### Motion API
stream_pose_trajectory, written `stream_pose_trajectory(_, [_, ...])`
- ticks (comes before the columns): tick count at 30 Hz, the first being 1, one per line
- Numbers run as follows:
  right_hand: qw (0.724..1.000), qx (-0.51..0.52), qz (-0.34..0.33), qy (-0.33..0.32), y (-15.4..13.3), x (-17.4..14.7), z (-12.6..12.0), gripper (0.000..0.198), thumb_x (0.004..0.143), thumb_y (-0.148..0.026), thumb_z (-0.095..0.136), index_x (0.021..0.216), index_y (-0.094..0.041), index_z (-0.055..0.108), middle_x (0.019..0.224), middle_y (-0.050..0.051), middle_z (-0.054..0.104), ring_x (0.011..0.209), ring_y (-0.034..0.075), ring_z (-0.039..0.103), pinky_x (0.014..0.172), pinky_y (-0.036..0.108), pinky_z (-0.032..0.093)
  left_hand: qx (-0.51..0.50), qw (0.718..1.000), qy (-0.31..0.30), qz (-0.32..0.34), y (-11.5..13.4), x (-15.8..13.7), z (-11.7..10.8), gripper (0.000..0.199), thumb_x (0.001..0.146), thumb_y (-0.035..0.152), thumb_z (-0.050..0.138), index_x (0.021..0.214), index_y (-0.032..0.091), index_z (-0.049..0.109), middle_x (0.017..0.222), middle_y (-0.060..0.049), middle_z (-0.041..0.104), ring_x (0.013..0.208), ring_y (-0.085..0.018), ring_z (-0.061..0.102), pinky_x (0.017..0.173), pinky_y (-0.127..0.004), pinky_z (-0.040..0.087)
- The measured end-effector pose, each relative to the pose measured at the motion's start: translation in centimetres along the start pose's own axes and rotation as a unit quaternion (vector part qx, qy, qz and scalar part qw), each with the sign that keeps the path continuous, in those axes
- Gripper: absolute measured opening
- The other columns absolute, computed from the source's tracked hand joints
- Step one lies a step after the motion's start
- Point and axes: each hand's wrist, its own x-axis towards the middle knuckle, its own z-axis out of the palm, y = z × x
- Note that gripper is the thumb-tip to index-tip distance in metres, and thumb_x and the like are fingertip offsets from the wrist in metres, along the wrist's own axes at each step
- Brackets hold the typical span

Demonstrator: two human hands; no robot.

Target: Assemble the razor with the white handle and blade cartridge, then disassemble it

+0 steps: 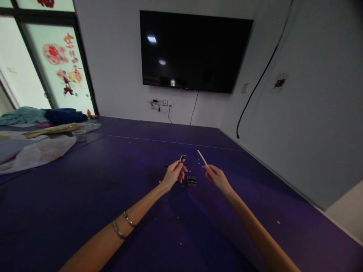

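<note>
Left hand (pixel 173 174) pinching small dark part (pixel 182 158), right hand (pixel 217 176) holding white stick (pixel 202 157) — purple table (pixel 85 196)

You face a dark wall-mounted television (pixel 195 51) above a purple table (pixel 85 189); a decorated window (pixel 61 68) stands at left.

The table (pixel 85 196) has a matt, deep purple top flecked with pale crumbs. The small part (pixel 182 157) in the left hand (pixel 172 175) looks like black plastic with a glinting metal end. The right hand (pixel 217 176) grips a smooth white stick (pixel 202 157). Crumpled translucent plastic sheeting (pixel 36 151) shines softly; the television (pixel 193 51) screen is glossy black.
</note>
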Motion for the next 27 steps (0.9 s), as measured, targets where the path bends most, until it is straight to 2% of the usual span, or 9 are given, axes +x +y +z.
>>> stream_pose_trajectory(5, [0.986,-0.149,-0.073,0.01,-0.7,-0.1,-0.7,0.036,0.082,-0.044,0.044,0.091,-0.015,0.064,0.06,-0.001,0.051,0.054,0.012,0.046,0.049,0.022,0.032,-0.027,0.999,-0.005,-0.019,-0.5,-0.1,-0.2,0.04,0.077,0.042,0.053,0.104,0.012,0.054,0.06,0.006,0.042,0.04,-0.004,0.036,0.034,-0.016,0.033])
stream_pose_trajectory(9, [0.971,-0.204,-0.123,0.009,-2.1,-0.9,-0.3,0.036,0.086,-0.043,0.039,0.085,-0.016,0.063,0.062,0.001,0.054,0.057,0.013,0.049,0.053,0.022,0.035,-0.031,0.998,-0.03,-0.034,-0.9,-0.4,-0.1,0.033,0.079,0.041,0.051,0.096,0.013,0.056,0.058,0.006,0.037,0.037,-0.003,0.029,0.031,-0.015,0.022])
stream_pose_trajectory(12, [0.965,-0.215,-0.152,0.004,-2.6,-1.1,-0.1,0.036,0.086,-0.042,0.039,0.083,-0.016,0.064,0.063,0.001,0.057,0.059,0.013,0.052,0.056,0.022,0.038,-0.04,0.998,-0.043,-0.039,-0.9,-0.7,0.1,0.031,0.08,0.041,0.049,0.092,0.013,0.056,0.056,0.007,0.035,0.036,-0.003,0.026,0.031,-0.016,0.017])
stream_pose_trajectory(15, [0.962,-0.218,-0.165,0.004,-2.4,-1.0,-0.5,0.037,0.086,-0.043,0.041,0.093,-0.015,0.065,0.066,0.003,0.06,0.062,0.014,0.055,0.06,0.023,0.041,-0.059,0.996,-0.056,-0.044,-0.6,-0.9,0.4,0.03,0.08,0.041,0.049,0.09,0.014,0.056,0.055,0.007,0.033,0.035,-0.003,0.024,0.031,-0.016,0.015])
stream_pose_trajectory(20, [0.961,-0.23,-0.153,0.009,-2.4,-0.8,-1.3,0.04,0.085,-0.043,0.041,0.097,-0.014,0.066,0.065,0.003,0.06,0.061,0.015,0.055,0.057,0.023,0.041,-0.079,0.994,-0.06,-0.049,-0.1,-1.0,0.5,0.03,0.078,0.041,0.051,0.089,0.013,0.055,0.053,0.008,0.032,0.035,-0.003,0.023,0.031,-0.015,0.014])
stream_pose_trajectory(27, [0.967,-0.195,-0.163,-0.007,-2.7,-1.2,-0.6,0.039,0.084,-0.043,0.044,0.098,-0.015,0.066,0.07,0.004,0.063,0.065,0.016,0.057,0.061,0.024,0.043,-0.097,0.99,-0.078,-0.07,0.1,-1.2,0.5,0.031,0.078,0.043,0.052,0.084,0.013,0.054,0.052,0.008,0.031,0.035,-0.002,0.022,0.03,-0.014,0.014])
